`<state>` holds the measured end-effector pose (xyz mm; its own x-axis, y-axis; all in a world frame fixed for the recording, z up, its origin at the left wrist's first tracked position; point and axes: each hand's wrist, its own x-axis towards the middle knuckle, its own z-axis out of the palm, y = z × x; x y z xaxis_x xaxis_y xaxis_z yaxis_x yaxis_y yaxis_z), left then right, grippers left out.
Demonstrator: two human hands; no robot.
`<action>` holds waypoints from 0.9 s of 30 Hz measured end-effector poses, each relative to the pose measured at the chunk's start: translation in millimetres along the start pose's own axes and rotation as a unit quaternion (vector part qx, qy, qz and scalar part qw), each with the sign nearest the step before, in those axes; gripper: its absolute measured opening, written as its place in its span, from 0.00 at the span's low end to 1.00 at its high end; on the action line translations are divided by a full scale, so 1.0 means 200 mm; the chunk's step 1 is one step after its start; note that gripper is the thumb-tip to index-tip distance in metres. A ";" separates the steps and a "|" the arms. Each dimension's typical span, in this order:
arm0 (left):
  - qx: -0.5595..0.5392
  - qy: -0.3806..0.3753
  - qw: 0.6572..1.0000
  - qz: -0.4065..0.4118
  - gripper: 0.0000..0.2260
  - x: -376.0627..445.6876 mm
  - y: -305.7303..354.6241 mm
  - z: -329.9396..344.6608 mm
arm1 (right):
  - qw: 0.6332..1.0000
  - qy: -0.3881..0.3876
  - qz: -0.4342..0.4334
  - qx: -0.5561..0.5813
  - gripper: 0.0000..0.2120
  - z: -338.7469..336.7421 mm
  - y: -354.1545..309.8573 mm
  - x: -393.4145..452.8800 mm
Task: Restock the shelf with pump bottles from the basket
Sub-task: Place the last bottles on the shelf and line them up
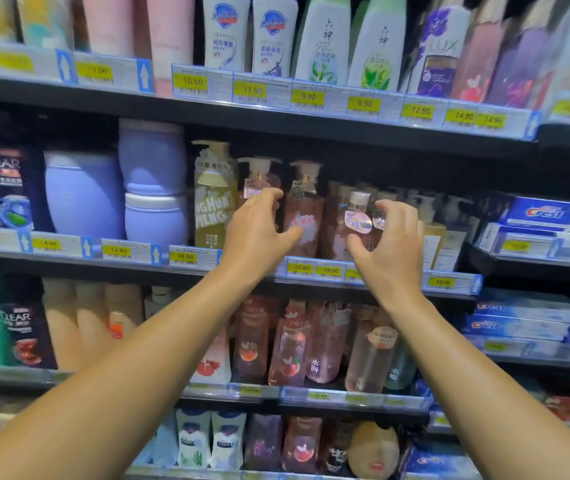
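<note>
Pump bottles [302, 216]: clear glossy plastic. Jars [153, 157] left of them: matt lilac plastic. Price tags [192, 81]: yellow paper.

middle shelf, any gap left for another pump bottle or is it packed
Packed at the front: the yellow bottle, pink pump bottles and clear bottle stand side by side. The only free room is the dark space above the short bottles, right of the right hand.

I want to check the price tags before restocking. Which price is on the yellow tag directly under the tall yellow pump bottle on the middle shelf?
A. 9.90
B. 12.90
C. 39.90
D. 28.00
C: the yellow tag on the shelf edge just below the yellow pump bottle reads 39.90.
</note>
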<state>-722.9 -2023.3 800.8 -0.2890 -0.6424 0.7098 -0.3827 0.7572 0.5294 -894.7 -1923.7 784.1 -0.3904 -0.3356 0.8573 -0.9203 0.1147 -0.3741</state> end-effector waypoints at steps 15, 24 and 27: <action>0.054 0.045 0.995 -0.076 0.26 0.15 0.28 0.35 | 0.980 -0.073 -0.150 -0.107 0.37 0.10 0.16 0.18; 0.107 0.042 0.988 -0.107 0.28 0.14 0.24 0.42 | 0.979 -0.051 -0.170 -0.095 0.38 0.12 0.20 0.18; 0.120 0.038 0.986 -0.110 0.30 0.12 0.23 0.43 | 0.979 -0.051 -0.172 -0.099 0.38 0.12 0.19 0.18</action>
<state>-823.6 -2014.4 803.0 -0.1125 -0.7695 0.6286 -0.6280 0.5453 0.5552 -944.1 -1954.2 792.4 -0.0610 -0.4774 0.8766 -0.9881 0.1532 0.0147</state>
